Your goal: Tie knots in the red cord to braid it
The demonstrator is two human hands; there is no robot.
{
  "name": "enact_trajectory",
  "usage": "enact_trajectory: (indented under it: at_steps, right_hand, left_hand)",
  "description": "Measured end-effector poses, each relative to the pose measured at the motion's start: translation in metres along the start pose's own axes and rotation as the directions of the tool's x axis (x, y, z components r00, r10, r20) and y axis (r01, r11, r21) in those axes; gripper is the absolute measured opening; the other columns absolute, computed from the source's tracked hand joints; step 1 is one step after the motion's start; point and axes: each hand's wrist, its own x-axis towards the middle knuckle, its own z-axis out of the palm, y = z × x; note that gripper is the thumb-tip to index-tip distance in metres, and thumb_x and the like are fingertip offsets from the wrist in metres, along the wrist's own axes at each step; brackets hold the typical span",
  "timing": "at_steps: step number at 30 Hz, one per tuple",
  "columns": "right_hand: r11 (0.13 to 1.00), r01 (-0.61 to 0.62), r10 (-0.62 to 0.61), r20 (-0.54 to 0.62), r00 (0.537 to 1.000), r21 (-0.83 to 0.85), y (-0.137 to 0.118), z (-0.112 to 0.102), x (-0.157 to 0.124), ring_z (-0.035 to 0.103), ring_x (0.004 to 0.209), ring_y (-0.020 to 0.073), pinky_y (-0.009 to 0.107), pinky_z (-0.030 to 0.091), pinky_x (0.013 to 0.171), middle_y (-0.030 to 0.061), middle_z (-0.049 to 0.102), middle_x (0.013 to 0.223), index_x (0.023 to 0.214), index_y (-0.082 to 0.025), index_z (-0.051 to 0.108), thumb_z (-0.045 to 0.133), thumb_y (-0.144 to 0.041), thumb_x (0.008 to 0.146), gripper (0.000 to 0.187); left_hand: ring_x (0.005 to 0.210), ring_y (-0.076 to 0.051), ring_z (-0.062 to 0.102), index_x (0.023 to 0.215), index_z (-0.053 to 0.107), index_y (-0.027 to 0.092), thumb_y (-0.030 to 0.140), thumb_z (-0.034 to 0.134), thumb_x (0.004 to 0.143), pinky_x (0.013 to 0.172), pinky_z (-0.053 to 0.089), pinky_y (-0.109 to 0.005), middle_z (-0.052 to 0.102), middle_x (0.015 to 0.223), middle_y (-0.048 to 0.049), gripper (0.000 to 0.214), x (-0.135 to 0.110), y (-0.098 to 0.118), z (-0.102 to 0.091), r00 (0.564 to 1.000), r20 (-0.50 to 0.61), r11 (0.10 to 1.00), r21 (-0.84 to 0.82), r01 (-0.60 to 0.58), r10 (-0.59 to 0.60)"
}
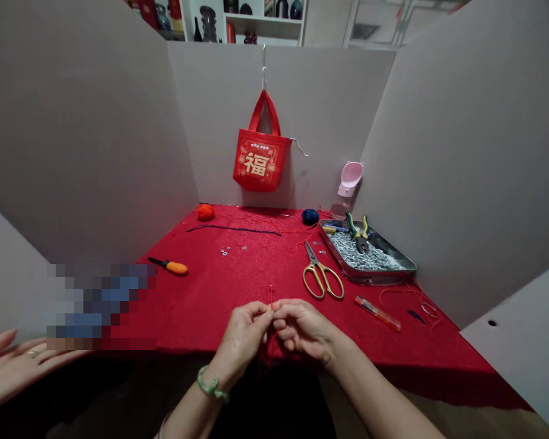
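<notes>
Red cord (271, 297) is pinched between the left hand (242, 341) and right hand (304, 329), their fingers closed tightly on it, holding its end upright and steady above the red worktop (256, 268).

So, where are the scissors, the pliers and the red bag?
Gold-handled scissors (314, 262): head view, on the pivot near the blades.
Pliers (364, 227): head view, on the yellow handle grip.
Red tote bag (257, 163): head view, on its front panel.

Red-clothed table (219, 286), gold scissors (313, 258), metal tray (370, 278), screwdriver (176, 267)
</notes>
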Motion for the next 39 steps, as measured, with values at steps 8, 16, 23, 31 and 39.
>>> enact_trajectory:
  at_steps: [8, 16, 23, 31, 39]
  right_hand:
    - [0.978, 0.083, -0.122, -0.199, 0.972, -0.191, 0.005, 0.008, -0.003, 0.015, 0.033, -0.0008, 0.013, 0.008, 0.032, -0.0104, 0.024, 0.045, 0.076, -0.015, 0.041, 0.058, -0.028, 0.065, 0.024]
    - [0.928, 0.111, -0.187, -0.187, 0.964, -0.354, 0.013, 0.006, 0.001, 0.017, 0.030, 0.0014, 0.015, 0.011, 0.030, -0.0103, 0.026, 0.041, 0.073, -0.017, 0.038, 0.053, -0.034, 0.069, 0.023]
    - [0.891, 0.132, -0.198, -0.110, 0.974, -0.435, 0.014, -0.001, 0.002, 0.020, 0.030, 0.0021, 0.015, 0.013, 0.031, -0.0096, 0.027, 0.041, 0.073, -0.016, 0.039, 0.050, -0.038, 0.074, 0.024]
    - [0.922, 0.095, -0.133, -0.078, 0.988, -0.374, 0.011, 0.000, 0.000, 0.016, 0.033, 0.0009, 0.015, 0.011, 0.032, -0.0094, 0.027, 0.045, 0.075, -0.016, 0.041, 0.053, -0.032, 0.072, 0.021]
    - [0.947, 0.062, -0.124, -0.179, 0.976, -0.314, 0.009, 0.007, -0.002, 0.013, 0.033, 0.0003, 0.015, 0.007, 0.032, -0.0101, 0.023, 0.045, 0.070, -0.016, 0.039, 0.055, -0.031, 0.065, 0.023]
  left_hand:
    - [0.039, -0.003, 0.030, 0.068, 0.050, 0.010, 0.037, 0.051, 0.071, 0.039, 0.019, -0.017, 0.040, 0.044, 0.0052, 0.027, -0.005, 0.004, -0.001, 1.000, -0.021, 0.999, 0.033, 0.012, -0.011]
    - [0.037, -0.002, 0.029, 0.068, 0.047, 0.011, 0.034, 0.048, 0.072, 0.036, 0.019, -0.015, 0.042, 0.045, 0.0047, 0.023, -0.012, 0.005, -0.003, 0.999, -0.045, 0.998, 0.059, 0.033, -0.030]
    - [0.033, -0.001, 0.030, 0.066, 0.045, 0.013, 0.031, 0.050, 0.071, 0.033, 0.019, -0.013, 0.044, 0.045, 0.0045, 0.020, -0.014, 0.006, -0.004, 0.998, -0.055, 0.999, 0.025, 0.039, -0.038]
    - [0.026, -0.002, 0.025, 0.070, 0.043, 0.014, 0.036, 0.057, 0.067, 0.026, 0.017, -0.014, 0.043, 0.043, 0.0068, 0.025, -0.016, 0.013, -0.009, 0.995, 0.043, 0.985, -0.143, 0.095, -0.089]
    - [0.036, -0.004, 0.034, 0.078, 0.051, 0.013, 0.026, 0.048, 0.074, 0.036, 0.025, -0.016, 0.046, 0.048, 0.0035, 0.015, -0.021, 0.008, -0.011, 0.999, 0.052, 0.999, 0.033, -0.012, 0.011]
